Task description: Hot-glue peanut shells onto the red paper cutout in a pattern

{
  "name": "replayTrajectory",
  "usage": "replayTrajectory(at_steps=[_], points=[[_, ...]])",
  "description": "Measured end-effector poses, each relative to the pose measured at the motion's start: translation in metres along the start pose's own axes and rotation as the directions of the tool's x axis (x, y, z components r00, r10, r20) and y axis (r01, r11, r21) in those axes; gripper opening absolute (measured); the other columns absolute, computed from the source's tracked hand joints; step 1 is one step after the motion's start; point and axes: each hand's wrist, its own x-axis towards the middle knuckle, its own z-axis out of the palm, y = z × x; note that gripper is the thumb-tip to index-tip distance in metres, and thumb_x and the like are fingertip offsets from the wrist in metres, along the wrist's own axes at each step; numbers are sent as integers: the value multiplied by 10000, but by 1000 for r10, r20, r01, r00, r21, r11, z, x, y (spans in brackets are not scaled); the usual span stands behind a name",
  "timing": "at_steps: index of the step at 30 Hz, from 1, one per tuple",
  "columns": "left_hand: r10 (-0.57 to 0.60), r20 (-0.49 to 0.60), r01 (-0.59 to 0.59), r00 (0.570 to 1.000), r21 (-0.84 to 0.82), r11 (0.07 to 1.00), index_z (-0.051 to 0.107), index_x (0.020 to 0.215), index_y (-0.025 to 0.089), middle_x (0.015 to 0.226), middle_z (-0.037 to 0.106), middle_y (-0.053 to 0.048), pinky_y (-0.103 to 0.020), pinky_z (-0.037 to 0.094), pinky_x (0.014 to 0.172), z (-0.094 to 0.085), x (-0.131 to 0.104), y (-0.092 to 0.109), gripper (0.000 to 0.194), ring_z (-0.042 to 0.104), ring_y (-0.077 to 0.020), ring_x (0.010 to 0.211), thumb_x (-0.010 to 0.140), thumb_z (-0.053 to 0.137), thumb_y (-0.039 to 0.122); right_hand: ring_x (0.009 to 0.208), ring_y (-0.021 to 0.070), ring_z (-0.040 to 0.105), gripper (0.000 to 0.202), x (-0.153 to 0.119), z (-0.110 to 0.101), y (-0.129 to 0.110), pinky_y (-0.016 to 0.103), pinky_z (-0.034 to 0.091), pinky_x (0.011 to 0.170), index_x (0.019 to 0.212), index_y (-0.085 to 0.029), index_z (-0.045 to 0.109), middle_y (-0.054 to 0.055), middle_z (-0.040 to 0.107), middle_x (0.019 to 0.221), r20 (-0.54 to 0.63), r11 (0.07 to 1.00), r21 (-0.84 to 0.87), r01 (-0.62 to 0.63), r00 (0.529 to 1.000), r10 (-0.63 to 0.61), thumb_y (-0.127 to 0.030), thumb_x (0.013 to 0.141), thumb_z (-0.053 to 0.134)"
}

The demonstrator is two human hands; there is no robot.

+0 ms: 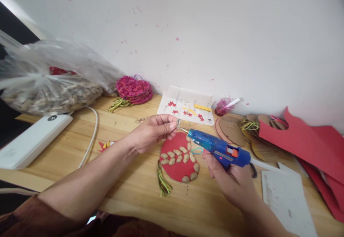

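A flat round disc of red card (pixel 177 169) lies on the pale wooden tabletop (pixel 129 197), tan unshelled peanuts (pixel 171 154) lining its right rim and crossing its middle in paired rows, a green-and-dark thread tassel (pixel 162 179) at lower left. Above it, the left hand (pixel 162 127) pinches a small greyish piece (pixel 178 123), its details unclear, by the metal nozzle of the scuffed blue glue gun (pixel 209 142) gripped in the right hand (pixel 233 181).

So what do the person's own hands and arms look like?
The left hand and right hand are ungloved, with no watch or bracelet visible. The left sleeve is dark reddish-brown, short or pushed up; no right sleeve shows.
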Motion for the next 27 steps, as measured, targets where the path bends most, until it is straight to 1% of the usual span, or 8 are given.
replayTrajectory(at_steps=[4,7,9,12,15,19,23,27], points=[[22,-6,-22,1000,3,1000,671,827,126,717,629,1,-186,447,636,0,0,1,337,560,-72,644,722,877,371,518,113,510,244,-3,1,5,254,394,496,710,-215,559,-30,544,583,-9,999,14,-51,999,51,-283,937,616],[49,-15,-48,999,38,998,653,827,135,723,626,7,-196,465,643,-2,0,4,337,565,-76,644,738,860,386,531,127,533,256,-3,4,11,264,429,520,739,-216,574,-28,552,580,-18,977,97,-191,981,194,-367,937,634],[81,-12,-79,997,125,989,654,857,146,734,629,12,-215,488,663,-5,0,6,325,575,-86,658,759,837,396,514,127,538,285,-1,8,14,262,442,508,787,-213,604,-30,558,568,-1,923,228,-311,947,320,-452,942,623],[150,4,-140,989,399,906,670,900,154,787,649,8,-241,509,722,-7,0,8,266,601,-103,718,815,782,380,475,114,539,374,4,16,18,242,438,449,847,-209,625,-31,588,593,76,749,478,-459,871,485,-577,911,621],[205,16,-156,979,707,690,687,916,157,853,692,-15,-254,497,731,-3,2,9,184,626,-128,771,871,706,334,469,122,587,405,8,25,23,237,473,429,867,-205,635,-39,604,612,177,535,645,-545,788,589,-605,847,690],[209,85,-132,974,966,223,704,912,168,916,721,-36,-299,492,773,13,9,8,108,653,-173,830,893,600,192,574,162,689,377,9,34,27,254,575,522,888,-203,656,-50,596,586,203,380,746,-548,729,654,-549,797,775],[86,100,-81,991,976,-204,695,948,153,986,698,-73,-339,502,788,30,19,3,217,664,-219,857,918,488,97,644,183,729,364,10,38,27,282,619,592,932,-218,662,-58,599,586,225,266,803,-533,684,694,-520,781,799],[26,135,-111,991,900,-421,649,1038,126,1046,650,-96,-323,501,702,38,27,-4,271,661,-214,794,908,435,23,674,197,743,370,12,40,26,305,631,621,933,-229,644,-52,618,615,251,173,835,-523,641,725,-514,765,809]])
